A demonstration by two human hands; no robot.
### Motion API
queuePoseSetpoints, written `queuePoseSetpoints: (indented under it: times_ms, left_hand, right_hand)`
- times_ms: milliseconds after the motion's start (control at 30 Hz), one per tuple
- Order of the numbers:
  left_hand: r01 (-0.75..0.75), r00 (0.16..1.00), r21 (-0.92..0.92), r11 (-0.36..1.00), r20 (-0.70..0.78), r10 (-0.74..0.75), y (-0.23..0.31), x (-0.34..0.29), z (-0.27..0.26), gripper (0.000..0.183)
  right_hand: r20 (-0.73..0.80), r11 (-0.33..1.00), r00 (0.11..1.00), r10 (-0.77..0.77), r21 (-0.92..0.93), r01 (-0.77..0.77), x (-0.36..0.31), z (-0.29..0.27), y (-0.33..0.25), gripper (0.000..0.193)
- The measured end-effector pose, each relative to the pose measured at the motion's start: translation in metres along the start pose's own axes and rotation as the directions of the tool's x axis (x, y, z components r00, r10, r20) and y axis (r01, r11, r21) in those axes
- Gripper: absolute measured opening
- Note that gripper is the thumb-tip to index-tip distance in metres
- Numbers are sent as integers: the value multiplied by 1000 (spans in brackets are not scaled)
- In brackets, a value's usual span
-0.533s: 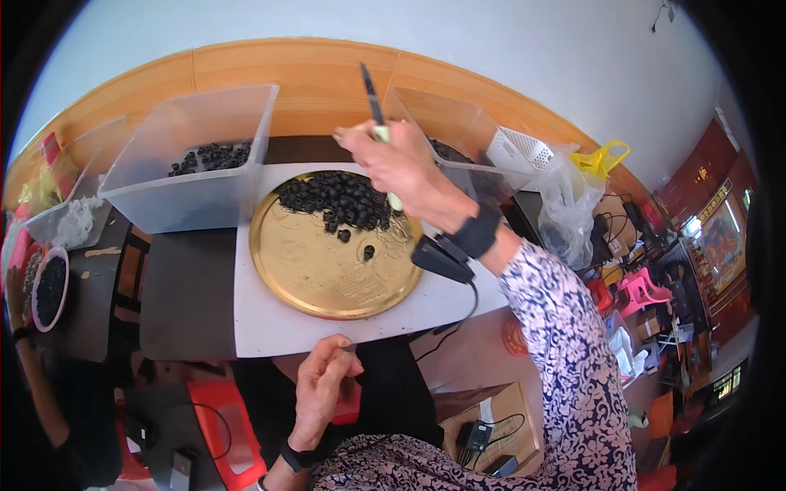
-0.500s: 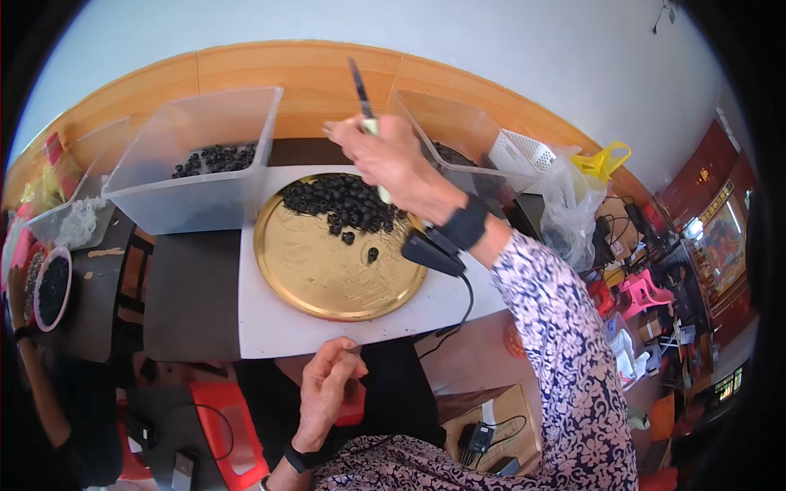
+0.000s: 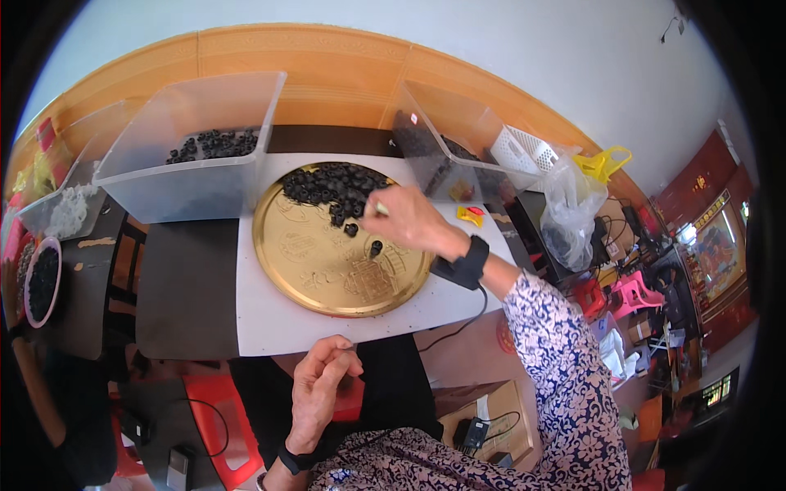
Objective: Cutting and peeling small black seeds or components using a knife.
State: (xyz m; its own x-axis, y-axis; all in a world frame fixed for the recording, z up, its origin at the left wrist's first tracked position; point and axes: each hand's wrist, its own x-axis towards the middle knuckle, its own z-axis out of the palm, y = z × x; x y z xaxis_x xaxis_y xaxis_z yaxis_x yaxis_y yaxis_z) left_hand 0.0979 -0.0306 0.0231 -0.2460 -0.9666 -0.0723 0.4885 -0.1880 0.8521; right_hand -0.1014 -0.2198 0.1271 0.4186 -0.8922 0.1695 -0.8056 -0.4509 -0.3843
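Note:
A round golden tray [image 3: 307, 274] lies on a white board. Small black ring-shaped pieces [image 3: 327, 182] are heaped on its far side, with two loose ones nearer its middle. Over the tray's right side is my right hand [image 3: 409, 219], fingers closed around the pale handle of a knife [image 3: 381, 209]; its blade is hidden now. Close to my lap, below the board's front edge, my left hand [image 3: 319, 385] is closed with thumb and fingertips together. Something small and dark may be between them, too small to name.
Clear plastic bins stand at the back left [image 3: 188, 188] and back right [image 3: 458, 155], both with black pieces inside. A yellow-and-red item [image 3: 470, 215] lies right of the tray. A black cable [image 3: 458, 327] hangs over the board's edge. Another person's arm [image 3: 39, 393] shows at far left.
My right hand has come down and nearer from above the tray's far edge, and the knife blade has gone out of sight. My left hand stays in place.

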Motion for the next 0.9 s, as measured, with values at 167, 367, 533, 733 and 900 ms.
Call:
queuePoseSetpoints:
  times_ms: [167, 367, 533, 733, 900]
  left_hand:
    - [-25, 998, 13, 1000, 62, 24, -5, -1, 9, 17]
    - [-14, 1000, 2, 1000, 25, 14, -7, -5, 14, 18]
    - [5, 999, -40, 999, -50, -7, 1, -8, 19, 20]
    - [-62, 992, -62, 996, -114, 54, -2, -8, 17, 23]
    - [14, 998, 44, 999, -61, -11, -5, -10, 4, 17]
  right_hand:
    - [-13, 991, 998, 54, -124, -55, -45, 23, 16, 25]
    - [-25, 1000, 999, -27, 11, 27, -56, 28, 4, 25]
    - [-76, 970, 992, -102, 213, 116, -98, 22, -47, 19]
    - [-21, 959, 984, -178, 222, 178, -142, 45, -78, 30]
    - [-54, 936, 983, -175, 300, 183, -154, 59, -73, 29]
